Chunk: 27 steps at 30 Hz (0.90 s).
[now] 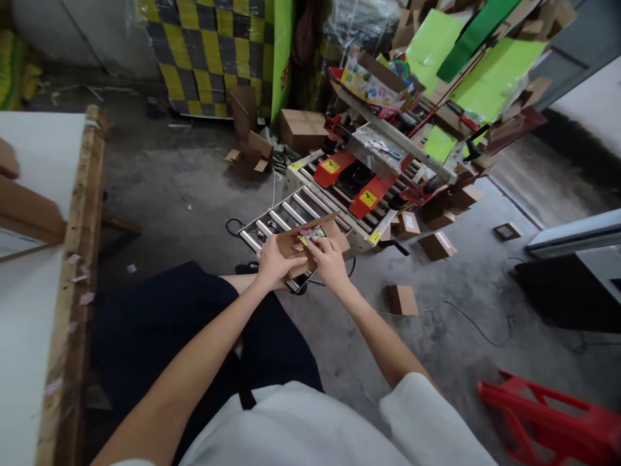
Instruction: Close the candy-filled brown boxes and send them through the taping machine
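A small open cardboard box [334, 230] with colourful items inside rests at the near end of a roller conveyor [286, 215]. My left hand [274, 262] grips the box's left side, fingers curled around its edge. My right hand [328, 254] reaches into the top of the box, fingers bent over the colourful contents [308, 233]. Whether those fingers pinch an item is unclear. Both arms stretch forward over my lap in dark shorts.
A carton-sealing machine [361, 181] with red guards stands behind the rollers. Small closed boxes [402, 299] lie scattered on the concrete floor. A white table with a wooden edge [80, 259] runs along the left. A red plastic stool [548, 421] is at lower right. Cables cross the floor.
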Available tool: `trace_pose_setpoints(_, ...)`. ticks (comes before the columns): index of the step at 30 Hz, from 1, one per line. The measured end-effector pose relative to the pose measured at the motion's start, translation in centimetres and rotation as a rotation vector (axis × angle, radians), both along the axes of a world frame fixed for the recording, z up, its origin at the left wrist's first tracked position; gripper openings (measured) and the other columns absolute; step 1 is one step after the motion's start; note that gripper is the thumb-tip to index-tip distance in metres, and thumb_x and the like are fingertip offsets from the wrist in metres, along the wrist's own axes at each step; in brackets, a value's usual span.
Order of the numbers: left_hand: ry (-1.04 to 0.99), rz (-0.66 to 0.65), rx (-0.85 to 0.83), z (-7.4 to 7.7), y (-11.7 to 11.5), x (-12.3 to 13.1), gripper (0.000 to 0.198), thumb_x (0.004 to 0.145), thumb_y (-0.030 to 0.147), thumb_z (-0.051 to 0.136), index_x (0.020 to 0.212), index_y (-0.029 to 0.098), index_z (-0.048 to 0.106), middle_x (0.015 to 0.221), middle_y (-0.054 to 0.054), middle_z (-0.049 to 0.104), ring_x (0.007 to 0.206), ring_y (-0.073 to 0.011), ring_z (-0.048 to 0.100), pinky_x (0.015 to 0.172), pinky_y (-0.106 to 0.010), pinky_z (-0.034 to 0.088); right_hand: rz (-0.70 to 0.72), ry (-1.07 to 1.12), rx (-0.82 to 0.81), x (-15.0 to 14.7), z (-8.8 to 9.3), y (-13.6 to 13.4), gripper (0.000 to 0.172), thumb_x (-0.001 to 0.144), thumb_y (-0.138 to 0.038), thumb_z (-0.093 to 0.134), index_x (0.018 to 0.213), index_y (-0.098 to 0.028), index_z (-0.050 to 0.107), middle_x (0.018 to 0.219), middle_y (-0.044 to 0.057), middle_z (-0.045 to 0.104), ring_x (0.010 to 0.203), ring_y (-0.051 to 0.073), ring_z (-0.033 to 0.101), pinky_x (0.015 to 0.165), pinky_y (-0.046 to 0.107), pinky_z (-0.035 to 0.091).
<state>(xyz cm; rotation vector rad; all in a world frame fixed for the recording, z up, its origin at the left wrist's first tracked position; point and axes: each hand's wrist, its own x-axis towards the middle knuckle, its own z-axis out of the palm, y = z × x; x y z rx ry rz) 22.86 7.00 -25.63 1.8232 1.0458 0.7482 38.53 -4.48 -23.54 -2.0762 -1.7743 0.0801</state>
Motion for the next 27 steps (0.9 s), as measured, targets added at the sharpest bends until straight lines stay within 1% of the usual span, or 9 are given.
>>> trace_pose_setpoints(4,0.119,0.089,0.035,0.6,-0.7,-1.0,0.075,0.056,0.055,0.089,0.115,0.021,0.055,0.12,-0.015,0.062,0.129,-0.042,0.051,0.112,-0.059,0.033,0.085,-0.081,-0.172,-0.7,1.0,1.9,0.044,0.096,-0.019,0.043,0.136,-0.024,0.061,0.135,0.012,0.056,0.122,0.031,0.044,0.1,0.044,0.041)
trace_pose_setpoints(9,-0.022,-0.033,0.151,0.2,0.6,-1.3,0.088,0.061,0.048,0.086,0.133,0.018,0.046,0.139,-0.019,0.053,0.132,-0.0367,0.05,0.113,-0.053,0.035,0.076,-0.139,-0.325,-0.5,2.3,4.9,0.03,0.094,-0.024,0.048,0.104,-0.019,0.076,0.124,0.016,0.06,0.117,0.032,0.047,0.096,0.051,0.037)
trace_pose_setpoints(14,-0.103,-0.111,0.134,-0.3,0.6,-1.3,0.082,0.069,0.045,0.08,0.137,0.019,0.043,0.135,-0.016,0.058,0.128,-0.0316,0.054,0.111,-0.05,0.04,0.023,-0.092,-0.295,-0.7,1.7,4.8,0.032,0.093,-0.023,0.046,0.105,-0.022,0.076,0.124,0.014,0.06,0.116,0.032,0.048,0.097,0.052,0.036)
trace_pose_setpoints(16,-0.118,-0.096,0.157,-0.4,0.1,-1.2,0.072,0.071,0.044,0.079,0.133,0.021,0.048,0.131,-0.014,0.06,0.124,-0.0301,0.057,0.109,-0.049,0.042,-0.067,0.011,-0.146,-1.0,0.6,3.9,0.036,0.093,-0.019,0.042,0.113,-0.02,0.072,0.127,0.015,0.057,0.12,0.03,0.048,0.101,0.051,0.036)
trace_pose_setpoints(18,-0.146,-0.116,0.209,-0.3,-0.5,-1.2,0.059,0.074,0.043,0.076,0.125,0.022,0.055,0.129,-0.012,0.062,0.121,-0.0282,0.058,0.108,-0.049,0.043,-0.234,0.174,0.107,-1.6,-0.6,2.9,0.039,0.091,-0.018,0.042,0.124,-0.015,0.063,0.134,0.019,0.05,0.128,0.031,0.042,0.107,0.05,0.035)
trace_pose_setpoints(20,-0.142,-0.189,0.28,0.1,-1.0,-1.2,0.034,0.079,0.042,0.071,0.107,0.024,0.064,0.127,-0.009,0.066,0.121,-0.0275,0.056,0.11,-0.05,0.041,-0.401,0.317,0.33,-2.4,-1.8,2.1,0.047,0.09,-0.021,0.043,0.135,-0.01,0.05,0.141,0.024,0.041,0.137,0.033,0.034,0.111,0.053,0.033)
trace_pose_setpoints(22,-0.107,-0.269,0.341,0.5,-1.1,-1.4,0.018,0.083,0.043,0.067,0.086,0.025,0.067,0.123,-0.007,0.069,0.123,-0.0282,0.053,0.113,-0.052,0.038,-0.477,0.402,0.433,-3.5,-2.5,1.4,0.057,0.092,-0.028,0.041,0.146,-0.009,0.035,0.149,0.027,0.031,0.143,0.035,0.027,0.113,0.058,0.03)
trace_pose_setpoints(24,-0.073,-0.296,0.359,0.9,-1.0,-1.6,0.021,0.085,0.045,0.063,0.075,0.027,0.067,0.121,-0.005,0.071,0.122,-0.0289,0.052,0.113,-0.053,0.037,-0.412,0.422,0.394,-4.8,-2.7,0.8,0.064,0.096,-0.034,0.036,0.153,-0.011,0.021,0.155,0.027,0.024,0.148,0.035,0.021,0.115,0.06,0.028)
trace_pose_setpoints(27,-0.08,-0.27,0.31,1.4,-0.5,-1.9,0.032,0.092,0.048,0.05,0.08,0.026,0.071,0.12,-0.005,0.072,0.116,-0.0274,0.056,0.11,-0.051,0.041,-0.18,0.287,0.153,-6.3,-2.4,0.1,0.077,0.094,-0.047,0.045,0.157,-0.013,0.017,0.162,0.025,0.017,0.152,0.039,0.013,0.117,0.065,0.022)
